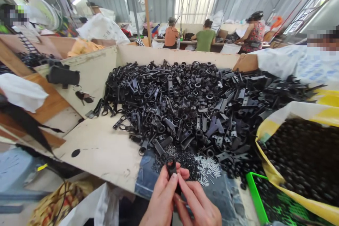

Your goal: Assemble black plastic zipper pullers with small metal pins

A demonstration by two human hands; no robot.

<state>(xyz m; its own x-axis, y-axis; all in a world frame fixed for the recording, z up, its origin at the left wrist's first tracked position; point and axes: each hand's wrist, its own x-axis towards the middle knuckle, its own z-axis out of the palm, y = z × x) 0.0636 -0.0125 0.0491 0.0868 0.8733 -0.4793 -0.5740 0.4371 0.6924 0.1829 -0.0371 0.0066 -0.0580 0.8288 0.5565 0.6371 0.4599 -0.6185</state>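
Near the bottom centre, my left hand (162,197) is closed around a black plastic part with a ring at its upper end (171,165). My right hand (197,201) meets it from the right, its fingertips pinched on the part's lower section. Whether a smaller piece sits between those fingertips is hidden. Just beyond my hands lie small dark pieces (186,162) and a scatter of short silvery pins (208,169) on a dark blue mat (144,176). A large heap of black plastic parts (169,106), many with rings or flat handles, rises behind them.
A yellow-edged sack (267,141) of dark round pieces stands at the right, beside a green tray (255,197). Light-coloured boards (180,53) wall in the table. Keys (84,96) lie at the left. Several people sit working at the back, and a fan (45,14) stands at the upper left.
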